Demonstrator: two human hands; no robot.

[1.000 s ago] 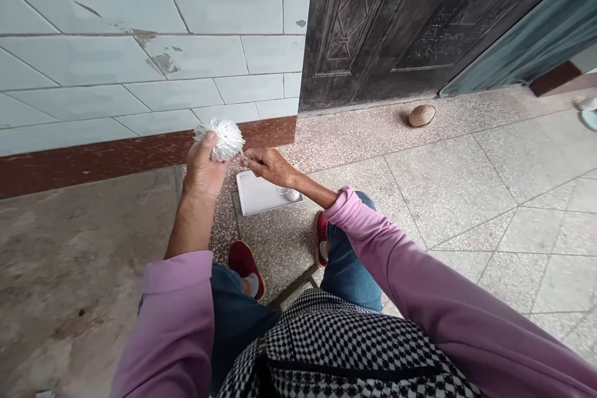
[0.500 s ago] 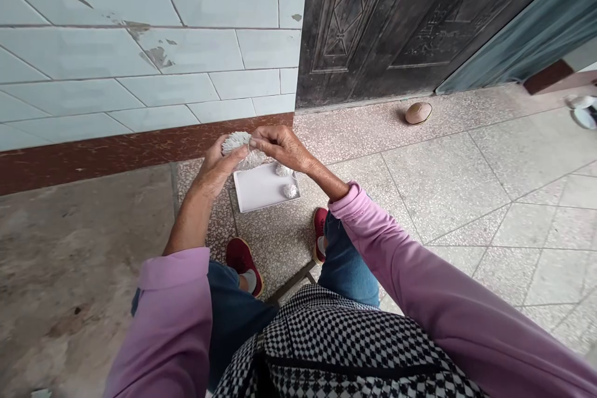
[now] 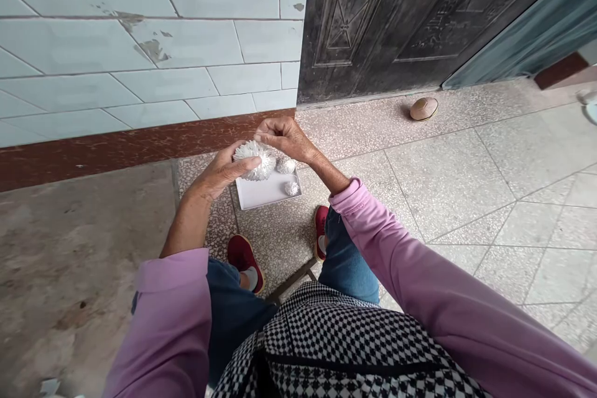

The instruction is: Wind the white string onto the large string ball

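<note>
A white, shaggy pompom-like ball (image 3: 257, 160) sits in my left hand (image 3: 222, 171), the thumb across its front and the fingers behind it. My right hand (image 3: 285, 137) is at the ball's upper right, thumb and fingertips pinched together; whatever they hold is too small to make out. Below the ball, on the floor, lies a shallow white tray (image 3: 256, 194). Inside the tray's right side are two smaller white balls, one at the back (image 3: 285, 165) and one nearer the front (image 3: 291, 188).
A tiled wall (image 3: 186, 50) with a brown base strip rises ahead, beside a dark carved door (image 3: 373, 18). A pinkish rounded object (image 3: 424, 109) lies by the doorstep. My red shoes (image 3: 243, 255) stand either side below the tray.
My left hand has turned the ball and shifted slightly right, so more of its front shows. The right hand's fingertips have moved up and away from my left thumb.
</note>
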